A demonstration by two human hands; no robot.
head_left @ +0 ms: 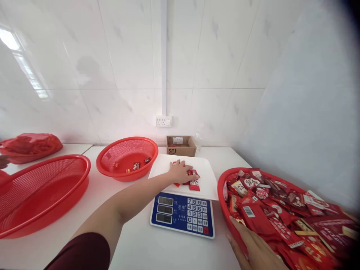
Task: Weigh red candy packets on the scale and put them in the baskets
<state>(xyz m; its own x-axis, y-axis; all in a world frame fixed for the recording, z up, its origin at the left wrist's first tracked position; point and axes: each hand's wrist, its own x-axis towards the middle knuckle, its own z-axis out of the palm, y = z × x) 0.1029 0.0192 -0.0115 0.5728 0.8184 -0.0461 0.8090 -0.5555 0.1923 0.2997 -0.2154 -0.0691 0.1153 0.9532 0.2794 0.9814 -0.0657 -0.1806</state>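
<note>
My left hand (180, 171) reaches out over the white pan (206, 185) of a blue-faced weighing scale (182, 213) and lies on a small heap of red snack packets (194, 182), fingers curled over them. My right hand (253, 249) rests with fingers stretched along the near rim of a red basket (222, 183) heaped with red snack packets (281, 213) at the right. It holds nothing that I can see.
A red mesh basket (126, 157) behind the scale holds a few small packets. A large red basket (39, 191) sits at the left, a red plastic bag (28, 146) behind it. A small cardboard box (181, 146) stands against the tiled wall.
</note>
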